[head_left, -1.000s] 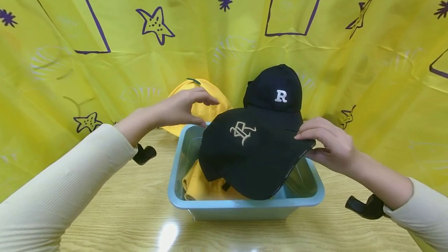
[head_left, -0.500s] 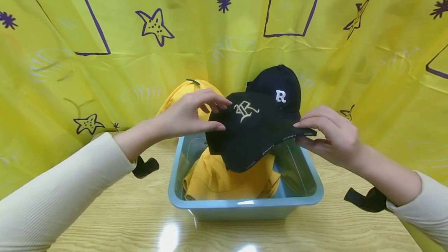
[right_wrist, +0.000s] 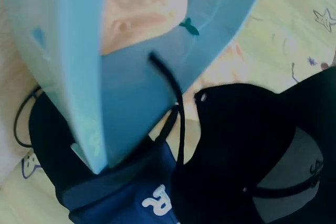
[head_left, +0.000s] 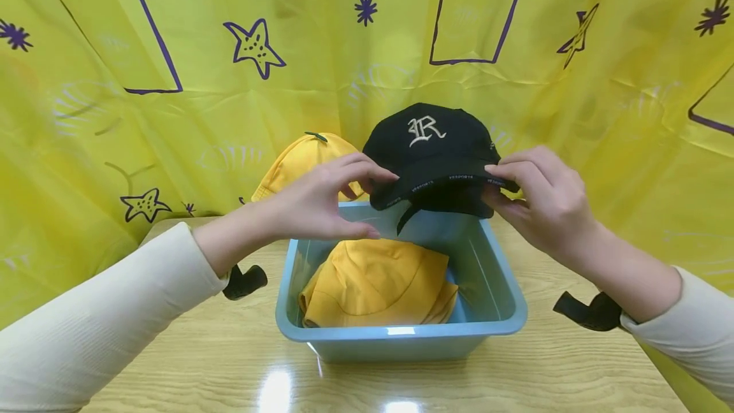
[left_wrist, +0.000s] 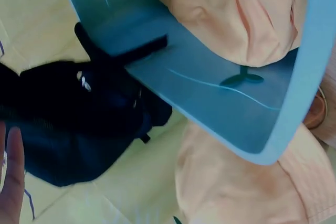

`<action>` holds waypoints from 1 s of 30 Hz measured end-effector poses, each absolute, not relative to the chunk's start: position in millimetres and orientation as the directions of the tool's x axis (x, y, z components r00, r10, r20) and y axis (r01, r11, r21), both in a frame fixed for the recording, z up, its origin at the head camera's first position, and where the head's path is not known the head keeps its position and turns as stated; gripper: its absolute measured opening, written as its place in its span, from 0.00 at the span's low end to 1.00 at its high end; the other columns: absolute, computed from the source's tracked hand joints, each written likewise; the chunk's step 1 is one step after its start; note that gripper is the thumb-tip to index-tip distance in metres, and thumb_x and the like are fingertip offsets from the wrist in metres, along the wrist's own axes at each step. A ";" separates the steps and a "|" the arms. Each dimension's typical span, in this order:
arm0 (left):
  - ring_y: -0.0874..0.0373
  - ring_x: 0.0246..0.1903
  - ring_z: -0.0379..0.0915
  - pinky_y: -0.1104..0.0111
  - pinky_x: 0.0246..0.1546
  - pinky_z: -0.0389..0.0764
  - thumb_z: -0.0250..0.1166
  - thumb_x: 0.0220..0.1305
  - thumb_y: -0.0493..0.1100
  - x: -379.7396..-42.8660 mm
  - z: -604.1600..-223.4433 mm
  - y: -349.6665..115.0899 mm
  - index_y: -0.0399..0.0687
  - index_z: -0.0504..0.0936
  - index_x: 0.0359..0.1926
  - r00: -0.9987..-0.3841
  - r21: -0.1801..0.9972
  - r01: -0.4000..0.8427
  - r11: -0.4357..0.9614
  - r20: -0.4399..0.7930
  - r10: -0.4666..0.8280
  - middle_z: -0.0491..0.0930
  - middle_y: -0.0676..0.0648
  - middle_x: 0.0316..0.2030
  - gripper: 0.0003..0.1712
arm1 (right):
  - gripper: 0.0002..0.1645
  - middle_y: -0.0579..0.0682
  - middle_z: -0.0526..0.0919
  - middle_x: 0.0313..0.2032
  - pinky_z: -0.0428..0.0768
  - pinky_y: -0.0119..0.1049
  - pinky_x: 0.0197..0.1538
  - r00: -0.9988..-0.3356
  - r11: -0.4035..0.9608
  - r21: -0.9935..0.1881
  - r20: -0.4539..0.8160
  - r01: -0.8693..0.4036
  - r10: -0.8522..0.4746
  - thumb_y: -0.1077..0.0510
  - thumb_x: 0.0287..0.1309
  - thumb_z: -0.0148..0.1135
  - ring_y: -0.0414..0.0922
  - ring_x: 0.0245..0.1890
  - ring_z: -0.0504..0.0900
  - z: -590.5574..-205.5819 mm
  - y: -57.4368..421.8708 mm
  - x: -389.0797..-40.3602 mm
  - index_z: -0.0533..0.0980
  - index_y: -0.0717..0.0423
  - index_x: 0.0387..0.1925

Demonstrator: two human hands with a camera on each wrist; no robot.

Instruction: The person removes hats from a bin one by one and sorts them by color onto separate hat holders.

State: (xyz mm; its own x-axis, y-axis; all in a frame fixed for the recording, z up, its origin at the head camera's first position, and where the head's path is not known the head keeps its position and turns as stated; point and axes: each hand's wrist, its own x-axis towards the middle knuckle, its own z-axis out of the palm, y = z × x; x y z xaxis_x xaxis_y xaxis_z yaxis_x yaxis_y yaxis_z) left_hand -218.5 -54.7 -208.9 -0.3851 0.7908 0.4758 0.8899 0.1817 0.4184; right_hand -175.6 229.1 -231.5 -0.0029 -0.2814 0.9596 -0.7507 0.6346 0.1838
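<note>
A black baseball cap (head_left: 430, 145) with a gold letter emblem is held up above the far rim of a blue plastic bin (head_left: 401, 334). My right hand (head_left: 539, 202) pinches the right corner of its brim between thumb and fingers. Beside the brim's left end is my left hand (head_left: 327, 199), fingers bent and thumb spread apart from them. Inside the bin lies a yellow cloth hat (head_left: 378, 285); the wrist views show a green leaf tab (right_wrist: 190, 27) on it. A navy cap (right_wrist: 157, 200) with a white R is behind the black cap, mostly hidden in the head view.
A second yellow hat (head_left: 304, 158) with a green leaf on top stands behind the bin at the left. The bin is on a light wooden table (head_left: 201, 362). Close behind hangs a yellow curtain (head_left: 309, 94) with purple drawings.
The black cap has risen from the bin and moved back, its emblem now higher and the yellow hat in the bin uncovered. Both hands moved with it; the navy cap is now covered.
</note>
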 end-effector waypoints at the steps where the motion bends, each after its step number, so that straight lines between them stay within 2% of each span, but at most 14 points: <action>1: 0.59 0.44 0.72 0.67 0.41 0.78 0.77 0.44 0.40 -217.6 -209.0 -52.6 0.40 0.75 0.55 -0.382 0.400 0.898 0.184 0.500 0.777 0.75 0.47 0.47 0.35 | 0.19 0.62 0.77 0.24 0.71 0.41 0.27 -0.009 0.646 0.179 0.961 -0.742 -0.277 0.54 0.61 0.59 0.58 0.22 0.73 -230.7 229.7 -176.6 0.76 0.68 0.25; 6: 0.59 0.38 0.75 0.71 0.40 0.78 0.72 0.51 0.36 -217.5 -208.8 -37.3 0.39 0.79 0.48 -0.312 0.226 0.950 0.215 0.686 0.657 0.77 0.46 0.42 0.21 | 0.07 0.63 0.78 0.25 0.74 0.50 0.27 -0.034 0.695 0.180 0.959 -0.696 -0.283 0.67 0.47 0.65 0.59 0.25 0.75 -225.4 232.6 -184.3 0.75 0.68 0.26; 9: 0.57 0.35 0.77 0.72 0.40 0.79 0.67 0.54 0.30 -220.3 -207.4 -29.0 0.37 0.79 0.43 -0.283 0.158 0.955 0.253 0.744 0.605 0.78 0.45 0.40 0.14 | 0.09 0.63 0.78 0.25 0.73 0.55 0.26 -0.038 0.719 0.183 0.959 -0.671 -0.280 0.72 0.40 0.66 0.60 0.26 0.76 -221.2 231.7 -190.6 0.75 0.69 0.27; 11: 0.57 0.35 0.77 0.73 0.40 0.79 0.65 0.55 0.29 -223.7 -206.1 -24.6 0.37 0.79 0.43 -0.285 0.137 0.949 0.284 0.762 0.581 0.78 0.44 0.39 0.13 | 0.10 0.64 0.77 0.25 0.73 0.56 0.26 -0.032 0.735 0.185 0.962 -0.652 -0.270 0.73 0.37 0.66 0.60 0.26 0.76 -218.0 231.2 -195.7 0.74 0.69 0.26; 20: 0.54 0.37 0.77 0.70 0.44 0.79 0.63 0.57 0.30 -245.0 -189.8 -8.3 0.36 0.79 0.42 -0.262 0.083 0.932 0.352 0.825 0.501 0.78 0.42 0.38 0.10 | 0.13 0.64 0.76 0.25 0.73 0.56 0.26 -0.009 0.789 0.217 0.962 -0.575 -0.272 0.73 0.39 0.68 0.61 0.27 0.75 -199.9 238.8 -214.7 0.72 0.69 0.27; 26: 0.54 0.39 0.76 0.72 0.46 0.78 0.61 0.59 0.31 -258.3 -182.9 3.3 0.37 0.80 0.44 -0.260 0.062 0.918 0.391 0.839 0.478 0.79 0.42 0.40 0.11 | 0.10 0.64 0.75 0.27 0.71 0.58 0.25 0.033 0.814 0.233 0.966 -0.533 -0.255 0.72 0.42 0.65 0.62 0.28 0.74 -190.9 246.8 -230.7 0.71 0.69 0.28; 30: 0.54 0.41 0.76 0.73 0.45 0.77 0.59 0.61 0.31 -269.2 -182.6 14.1 0.38 0.80 0.45 -0.274 0.064 0.906 0.419 0.844 0.462 0.78 0.43 0.42 0.11 | 0.10 0.64 0.75 0.27 0.72 0.58 0.27 0.019 0.831 0.221 0.969 -0.510 -0.246 0.72 0.43 0.65 0.62 0.29 0.74 -190.4 253.5 -239.1 0.71 0.68 0.28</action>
State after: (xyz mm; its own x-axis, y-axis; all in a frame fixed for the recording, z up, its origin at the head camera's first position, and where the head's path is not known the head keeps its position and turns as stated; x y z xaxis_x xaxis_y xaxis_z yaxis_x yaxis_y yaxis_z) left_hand -269.2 14.1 -182.6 -0.2735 0.4617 0.8438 0.9057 0.4189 0.0644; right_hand -239.1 253.5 -190.4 0.0186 -0.2460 0.9691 -0.5104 0.8311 0.2208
